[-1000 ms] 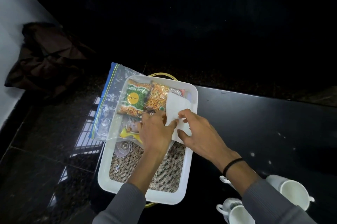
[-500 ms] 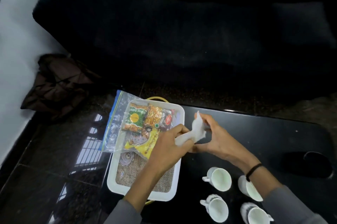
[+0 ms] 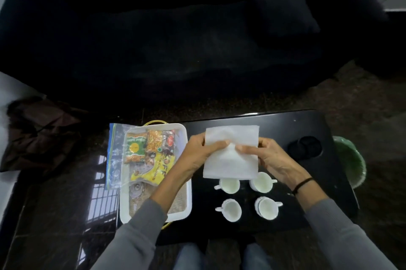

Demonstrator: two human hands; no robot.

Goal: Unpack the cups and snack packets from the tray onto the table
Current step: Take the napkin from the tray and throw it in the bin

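Note:
A white paper napkin (image 3: 230, 160) is spread above the black table (image 3: 274, 122), held by my left hand (image 3: 198, 152) at its left edge and my right hand (image 3: 267, 155) at its right edge. Several white cups stand on the table below it, among them one (image 3: 229, 185) near the napkin and one (image 3: 267, 207) further front. To the left, the white tray (image 3: 179, 125) holds a green snack packet (image 3: 135, 146), an orange packet (image 3: 154, 140), a yellow packet (image 3: 153, 168) and a small glass lid (image 3: 137, 188) on burlap lining.
A clear zip bag (image 3: 115, 155) lies along the tray's left side. Dark round coasters (image 3: 306, 147) sit at the table's right, a green bowl (image 3: 351, 162) beyond its right edge. A black sofa fills the background; brown cloth (image 3: 41, 133) lies on the floor at left.
The napkin has been lifted out of the tray, carried right over the table and unfolded flat between both hands. The view has pulled back, showing more cups.

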